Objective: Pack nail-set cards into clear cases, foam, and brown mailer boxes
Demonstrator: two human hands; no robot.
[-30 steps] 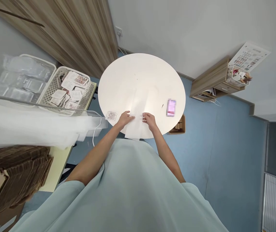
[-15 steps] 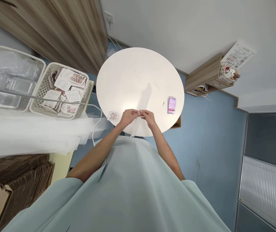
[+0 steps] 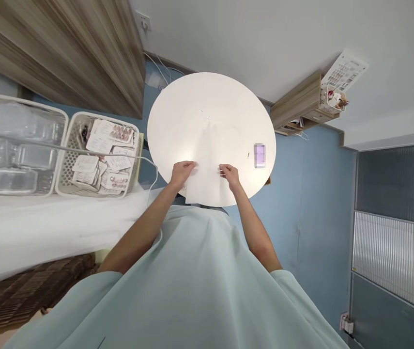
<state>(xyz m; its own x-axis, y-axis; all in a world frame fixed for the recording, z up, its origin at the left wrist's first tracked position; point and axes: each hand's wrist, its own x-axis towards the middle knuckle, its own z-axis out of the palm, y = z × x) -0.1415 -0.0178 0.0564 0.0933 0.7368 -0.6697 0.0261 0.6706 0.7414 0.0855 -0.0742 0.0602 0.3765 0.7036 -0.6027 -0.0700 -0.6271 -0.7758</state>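
A thin, whitish translucent sheet point(image 3: 204, 186) is spread between my hands over the round white table point(image 3: 177, 111); I cannot tell whether it is a single layer or a bag. My left hand point(image 3: 184, 173) pinches its left side between thumb and fingertips. On the other side, my right hand point(image 3: 230, 175) has thumb and forefinger closed at the sheet's right side, the other fingers loosely bent. A small clear pack point(image 3: 184, 186) lies mostly hidden under my left hand and the sheet.
A phone-sized purple, blurred item point(image 3: 260, 155) lies at the table's right. To the left stand a basket point(image 3: 63, 169) of carded packs and another basket point(image 3: 52, 190) of clear plastic boxes. A white cable point(image 3: 152, 182) hangs between basket and table. A wooden cabinet point(image 3: 297, 104) stands far right.
My hands were together at the table's near edge with the sheet narrow between them. They have moved apart, and the sheet is now spread wide. My left hand now covers most of the small pack.
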